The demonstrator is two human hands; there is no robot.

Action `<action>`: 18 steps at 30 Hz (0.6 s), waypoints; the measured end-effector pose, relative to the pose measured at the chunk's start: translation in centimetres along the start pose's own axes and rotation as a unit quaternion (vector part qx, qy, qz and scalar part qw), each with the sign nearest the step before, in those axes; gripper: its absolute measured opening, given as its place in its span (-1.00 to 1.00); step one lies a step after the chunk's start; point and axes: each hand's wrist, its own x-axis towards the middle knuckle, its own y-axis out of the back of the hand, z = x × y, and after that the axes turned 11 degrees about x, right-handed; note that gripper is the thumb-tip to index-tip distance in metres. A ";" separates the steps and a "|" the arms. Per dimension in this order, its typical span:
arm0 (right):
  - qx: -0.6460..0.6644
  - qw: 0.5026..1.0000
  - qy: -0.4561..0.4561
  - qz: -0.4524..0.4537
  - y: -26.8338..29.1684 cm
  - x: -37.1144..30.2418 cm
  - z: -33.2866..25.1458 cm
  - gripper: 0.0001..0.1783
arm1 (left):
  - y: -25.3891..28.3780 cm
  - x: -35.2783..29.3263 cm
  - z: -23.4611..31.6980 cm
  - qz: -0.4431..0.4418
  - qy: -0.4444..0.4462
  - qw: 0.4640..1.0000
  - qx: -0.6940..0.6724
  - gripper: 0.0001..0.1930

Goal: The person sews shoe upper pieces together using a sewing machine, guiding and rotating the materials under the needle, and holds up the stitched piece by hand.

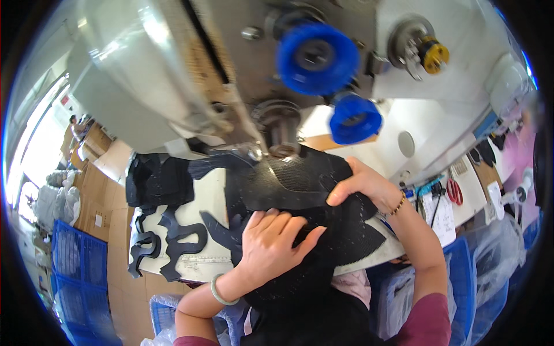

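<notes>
A black cut piece [288, 177], ribbed in its middle and shaped like part of a shoe upper, lies beneath the sewing machine head [283, 130]. My right hand [365, 183] grips its right edge, thumb on top and the other fingers partly hidden behind. At the near edge, my left hand [271, 245] is curled against the piece, fingers bent close together and the thumb stretched to the right. Their tips are partly hidden. More black material [360, 236] with a zigzag edge spreads under and beside my hands. The needle tip cannot be made out.
Stacked black pieces [158, 180] and wavy black cutouts [182, 233] lie left on the white table, near a ruler [205, 259]. Blue dials [317, 57] jut from the machine above. Red-handled scissors [454, 191] and papers [440, 219] lie right. Blue crates [79, 265] stand left.
</notes>
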 end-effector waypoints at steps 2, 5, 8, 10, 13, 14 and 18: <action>0.014 1.000 -0.003 0.005 -0.9 -0.4 -0.3 -0.44 | 0.0 -1.3 -2.0 0.024 0.052 0.998 0.011 -0.80; 0.023 1.000 0.000 0.005 -0.9 -0.4 0.2 -0.41 | 0.4 -2.2 -2.6 0.048 0.182 0.976 -0.106 -0.72; 0.032 0.999 0.000 0.013 -0.7 -0.6 0.7 -0.43 | 1.1 -1.7 -2.5 0.042 0.306 0.925 -0.221 -0.67; 0.036 0.999 -0.008 0.026 -0.5 -0.4 1.0 -0.46 | 1.0 -1.3 -3.3 0.009 0.389 0.887 -0.249 -0.64; 0.028 0.999 -0.003 0.025 -1.4 -1.1 0.4 -0.54 | 1.0 -1.3 -3.5 0.041 0.354 0.888 -0.290 -0.64; 0.017 0.999 -0.011 0.026 -1.7 -1.4 0.2 -0.56 | 1.0 -1.4 -3.7 0.059 0.338 0.883 -0.321 -0.65; 0.001 0.997 0.021 0.078 -3.6 -1.9 -0.4 -0.66 | 1.6 -1.1 -4.2 0.031 0.354 0.858 -0.371 -0.65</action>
